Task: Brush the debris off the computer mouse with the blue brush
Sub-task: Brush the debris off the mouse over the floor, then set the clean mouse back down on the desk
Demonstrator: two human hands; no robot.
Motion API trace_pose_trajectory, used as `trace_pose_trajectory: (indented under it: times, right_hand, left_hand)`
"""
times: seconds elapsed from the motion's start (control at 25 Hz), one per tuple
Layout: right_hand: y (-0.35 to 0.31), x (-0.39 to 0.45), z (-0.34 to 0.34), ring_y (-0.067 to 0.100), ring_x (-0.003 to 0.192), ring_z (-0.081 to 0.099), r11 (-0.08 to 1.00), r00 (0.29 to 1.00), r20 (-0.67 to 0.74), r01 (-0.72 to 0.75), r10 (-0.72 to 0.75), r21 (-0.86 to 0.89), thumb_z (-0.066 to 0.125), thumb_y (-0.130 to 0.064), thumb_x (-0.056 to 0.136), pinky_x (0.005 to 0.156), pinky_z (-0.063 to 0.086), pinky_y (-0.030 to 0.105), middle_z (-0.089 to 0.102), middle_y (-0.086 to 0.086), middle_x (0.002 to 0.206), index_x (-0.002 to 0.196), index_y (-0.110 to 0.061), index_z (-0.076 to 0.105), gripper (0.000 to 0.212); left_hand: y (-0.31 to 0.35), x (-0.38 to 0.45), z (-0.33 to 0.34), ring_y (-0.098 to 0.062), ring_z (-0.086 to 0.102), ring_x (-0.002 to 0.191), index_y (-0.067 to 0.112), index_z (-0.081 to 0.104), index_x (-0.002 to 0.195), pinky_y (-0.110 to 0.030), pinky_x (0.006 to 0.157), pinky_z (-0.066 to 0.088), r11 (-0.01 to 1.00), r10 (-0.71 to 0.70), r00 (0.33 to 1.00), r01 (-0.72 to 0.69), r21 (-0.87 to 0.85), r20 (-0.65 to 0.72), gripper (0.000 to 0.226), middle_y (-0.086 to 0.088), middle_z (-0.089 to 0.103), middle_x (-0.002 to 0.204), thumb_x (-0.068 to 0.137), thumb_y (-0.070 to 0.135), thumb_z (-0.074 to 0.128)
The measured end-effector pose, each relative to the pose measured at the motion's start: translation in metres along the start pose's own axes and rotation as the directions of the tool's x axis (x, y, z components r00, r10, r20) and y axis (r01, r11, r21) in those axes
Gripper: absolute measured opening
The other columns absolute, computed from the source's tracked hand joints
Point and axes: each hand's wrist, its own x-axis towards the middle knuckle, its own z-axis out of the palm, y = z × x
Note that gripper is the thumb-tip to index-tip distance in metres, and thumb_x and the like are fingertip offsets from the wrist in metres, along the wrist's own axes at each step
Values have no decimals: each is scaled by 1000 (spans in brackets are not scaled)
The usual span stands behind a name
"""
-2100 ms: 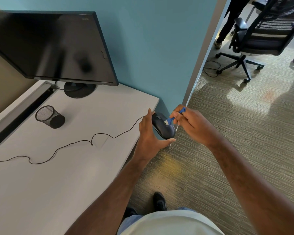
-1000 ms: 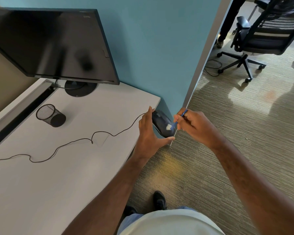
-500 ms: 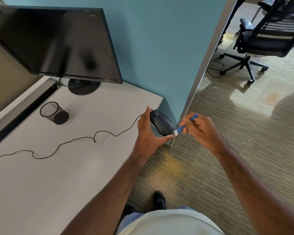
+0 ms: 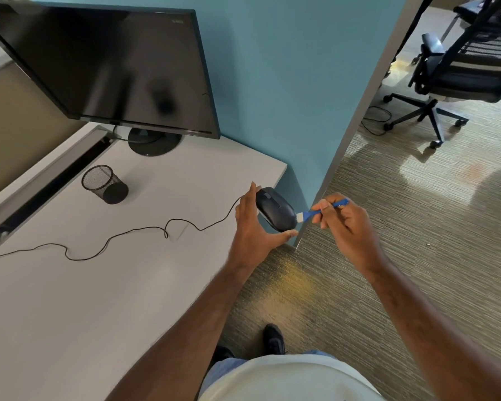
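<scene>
mouse: black | brush: blue, white bristles | desk: white | partition: teal

A white desk carries a black monitor on a round stand, a tipped black mesh pen cup, and a thin black cable snaking across it.

You are in an office cubicle. A white desk carries a dark monitor and a mesh pen cup, with a teal partition closing it in. Past the partition you see grey carpet and a swivel chair on casters.
</scene>
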Motion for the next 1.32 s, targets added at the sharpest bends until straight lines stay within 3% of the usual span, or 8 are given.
trace_pose_trajectory:
  times: [0.2, 0.36, 0.6, 0.8, 1.0, 1.12, 1.24, 1.32]
  right_hand:
    - [-6, 3, 14, 44, 56, 56, 995, 1000, 15, 11, -9, -97, 50, -21, 108, 48, 47, 54, 67, 4, 69, 91, -14, 66, 25]
    - [-10, 4, 27, 24, 54, 58, 995, 993, 121, 22, -10, -97, 51, -24, 107, 51, 47, 43, 69, 7, 72, 91, -16, 68, 24]
    - [-32, 10, 65, -2, 49, 56, 990, 974, 217, -39, 67, -132, 52, -15, 108, 49, 39, 8, 66, -14, 65, 87, -8, 68, 27]
    - [-47, 20, 108, -1, 64, 64, 990, 962, 269, 0, 39, -141, 53, -19, 107, 60, 46, 12, 72, -18, 81, 85, -24, 66, 27]
    - [-65, 29, 153, 9, 76, 70, 985, 937, 348, 37, 25, -170, 51, -26, 107, 73, 58, 29, 74, -18, 84, 99, -20, 67, 19]
    - [-74, 33, 176, 5, 81, 70, 986, 928, 372, 45, 19, -162, 51, -21, 108, 74, 56, 21, 73, -25, 84, 100, -17, 66, 18]
    - [-79, 34, 198, 10, 80, 70, 990, 929, 369, 38, 15, -135, 52, -25, 107, 75, 57, 29, 75, -13, 84, 102, -24, 64, 13]
    - [-84, 33, 211, 10, 80, 71, 995, 938, 347, 16, 19, -98, 54, -25, 107, 73, 56, 24, 75, -7, 84, 104, -24, 62, 9]
  left_hand:
    - [-11, -4, -17, -10, 22, 145, 22, 8, 161, -14, 108, 21, 1000, 10, 1000, -10, 2, -23, 132, 3, 25, 160, 64, 44, 94]
    - [-18, -12, -26, -2, 23, 139, 19, 12, 160, 1, 101, 16, 1000, 0, 999, 0, -7, -42, 129, 4, 29, 156, 64, 41, 94]
    - [-45, -23, -61, -4, 25, 139, 18, 14, 160, -21, 108, 28, 1000, -6, 995, 6, -4, -97, 130, 3, 33, 155, 62, 46, 95]
    - [-79, -35, -99, -10, 28, 144, 19, 15, 160, -33, 112, 36, 1000, -19, 990, 19, 4, -137, 132, 6, 32, 156, 59, 52, 94]
    - [-110, -45, -137, -13, 31, 143, 18, 18, 159, -27, 110, 37, 1000, -19, 985, 19, -1, -170, 129, 5, 34, 156, 59, 55, 93]
    - [-125, -50, -157, -12, 32, 142, 16, 20, 158, -14, 107, 31, 1000, -24, 983, 24, -6, -181, 128, 4, 35, 156, 60, 56, 92]
    - [-139, -58, -176, -9, 31, 142, 15, 22, 157, -7, 106, 28, 1000, -18, 979, 19, 4, -203, 125, 2, 35, 156, 60, 55, 92]
    - [-149, -62, -185, -7, 30, 141, 15, 22, 157, -6, 106, 28, 1000, -2, 974, 7, 20, -227, 125, 3, 35, 156, 61, 56, 91]
